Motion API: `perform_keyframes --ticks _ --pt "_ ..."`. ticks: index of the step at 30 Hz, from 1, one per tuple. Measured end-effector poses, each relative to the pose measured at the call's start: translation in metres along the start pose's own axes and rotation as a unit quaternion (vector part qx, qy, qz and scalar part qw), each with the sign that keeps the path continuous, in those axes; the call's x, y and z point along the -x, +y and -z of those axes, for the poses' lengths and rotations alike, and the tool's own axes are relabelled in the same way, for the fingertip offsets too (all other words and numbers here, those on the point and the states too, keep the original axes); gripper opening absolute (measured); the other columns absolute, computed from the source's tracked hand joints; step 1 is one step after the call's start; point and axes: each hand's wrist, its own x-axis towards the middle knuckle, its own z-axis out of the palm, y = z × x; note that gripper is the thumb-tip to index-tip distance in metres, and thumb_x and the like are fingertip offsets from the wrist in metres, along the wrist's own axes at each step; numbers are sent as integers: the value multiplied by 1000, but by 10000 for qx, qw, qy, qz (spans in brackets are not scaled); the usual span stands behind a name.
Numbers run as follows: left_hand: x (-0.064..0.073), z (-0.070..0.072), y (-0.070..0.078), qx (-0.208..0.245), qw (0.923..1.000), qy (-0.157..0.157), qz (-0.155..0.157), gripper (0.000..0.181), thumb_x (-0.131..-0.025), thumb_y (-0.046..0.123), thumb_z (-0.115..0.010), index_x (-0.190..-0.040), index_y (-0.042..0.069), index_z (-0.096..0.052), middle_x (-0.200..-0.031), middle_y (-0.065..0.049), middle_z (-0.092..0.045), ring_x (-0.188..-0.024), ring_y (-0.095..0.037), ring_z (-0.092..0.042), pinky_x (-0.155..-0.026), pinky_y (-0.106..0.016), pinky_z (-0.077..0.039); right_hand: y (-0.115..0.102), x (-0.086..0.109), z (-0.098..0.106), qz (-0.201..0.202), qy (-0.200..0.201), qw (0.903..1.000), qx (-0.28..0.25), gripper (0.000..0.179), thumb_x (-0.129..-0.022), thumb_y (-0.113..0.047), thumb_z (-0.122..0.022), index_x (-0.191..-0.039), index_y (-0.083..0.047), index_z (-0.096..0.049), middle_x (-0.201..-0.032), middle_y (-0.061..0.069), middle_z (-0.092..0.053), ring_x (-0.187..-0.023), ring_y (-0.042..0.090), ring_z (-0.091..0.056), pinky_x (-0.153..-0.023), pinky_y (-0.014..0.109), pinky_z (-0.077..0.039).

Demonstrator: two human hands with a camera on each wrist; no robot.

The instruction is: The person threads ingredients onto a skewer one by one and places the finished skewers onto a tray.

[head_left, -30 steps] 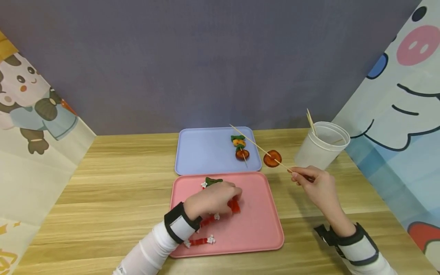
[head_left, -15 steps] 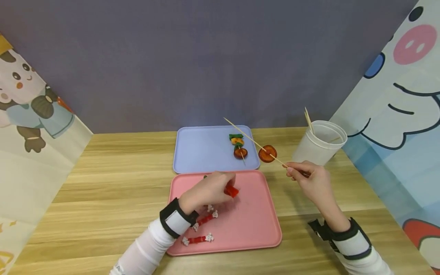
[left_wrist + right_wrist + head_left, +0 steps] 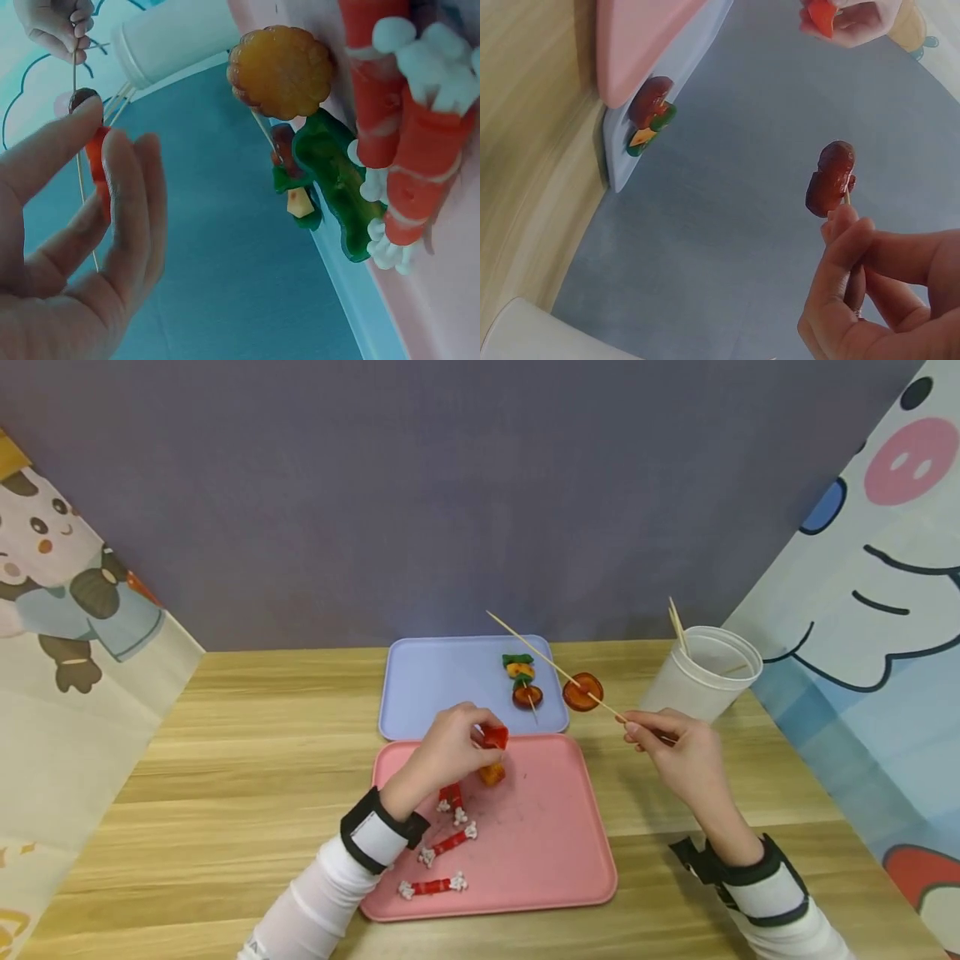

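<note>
My left hand [image 3: 456, 747] pinches a small red piece [image 3: 496, 737], perhaps a toy pepper slice, above the far edge of the pink tray [image 3: 551, 868]. My right hand [image 3: 678, 756] pinches the lower end of a bamboo skewer [image 3: 525, 644], tilted up and leftward, right of the trays. A round reddish-brown slice [image 3: 582, 692] is threaded on it, just ahead of the fingers. On the pink tray lie red pieces with white knobbed ends [image 3: 432, 887], a yellow-orange scalloped round piece [image 3: 281, 73] and a green pepper-like piece [image 3: 334, 187].
Behind the pink tray, a blue tray [image 3: 442, 685] bears a loaded skewer [image 3: 522, 672] of green, yellow and brown pieces. A white tub [image 3: 697, 681] with several bamboo sticks stands at the right. A grey panel [image 3: 450, 510] rises behind the wooden table [image 3: 285, 735].
The left hand has lifted the red piece off the pink tray and moved it away from me, uncovering the yellow-orange piece. The right hand with the skewer has shifted slightly left.
</note>
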Motion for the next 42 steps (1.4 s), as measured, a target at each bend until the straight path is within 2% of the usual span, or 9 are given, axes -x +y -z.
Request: perform_keyframes --ticks 6,12,20,26,30,36,42 --pt "0 6 0 386 9972 579 259 27 -70 23 -78 -93 12 -69 -82 -1 -63 -71 -13 -58 -56 -26 -52 -7 -3 -3 -5 -35 10000 -43 12 -79 -6 -69 -90 -2 -74 -71 8 -68 -57 4 -58 -43 15 -40" --pt "-2 12 0 594 9916 1082 383 29 -68 24 -80 -93 11 -70 -81 -2 -68 -67 -9 -59 -58 -28 -54 -12 -6 -8 94 -25 9997 -208 11 -78 -5 -69 -88 -3 -74 -70 8 -68 -57 4 -58 -42 15 -40" --pt "-3 19 -1 760 9855 1360 673 33 -73 19 -76 -104 7 -70 -95 -10 -68 -67 -11 -62 -58 -28 -57 -13 -7 -10 96 3 9996 -264 11 -78 -4 -69 -88 -4 -75 -69 7 -68 -55 6 -57 -41 15 -38" --pt "-4 23 -6 952 9797 1643 637 32 -76 17 -73 -107 7 -69 -91 -10 -70 -68 -11 -64 -61 -30 -57 -12 -7 -10 103 12 9996 -253 11 -77 -3 -70 -87 -4 -75 -69 7 -68 -55 6 -57 -42 14 -39" --pt "-4 27 -9 1218 9709 1988 556 29 -77 13 -72 -105 7 -66 -90 -10 -69 -75 -13 -64 -67 -32 -57 -13 -7 -12 158 4 9995 -267 12 -76 -2 -70 -87 -3 -75 -69 7 -68 -55 6 -57 -43 13 -40" --pt "-4 37 -9 1818 9525 2405 422 30 -77 8 -72 -104 0 -61 -93 -17 -68 -79 -19 -63 -69 -32 -57 -15 -4 -12 266 -35 9994 -239 12 -76 0 -70 -87 -2 -74 -69 6 -67 -57 4 -56 -44 13 -39" --pt "2 55 7 2259 9371 2648 276 32 -78 -1 -67 -106 -11 -56 -93 -28 -66 -77 -34 -64 -64 -22 -56 -21 -1 -11 313 -84 9989 -337 12 -77 2 -69 -87 -2 -74 -69 5 -66 -58 4 -55 -45 13 -39"
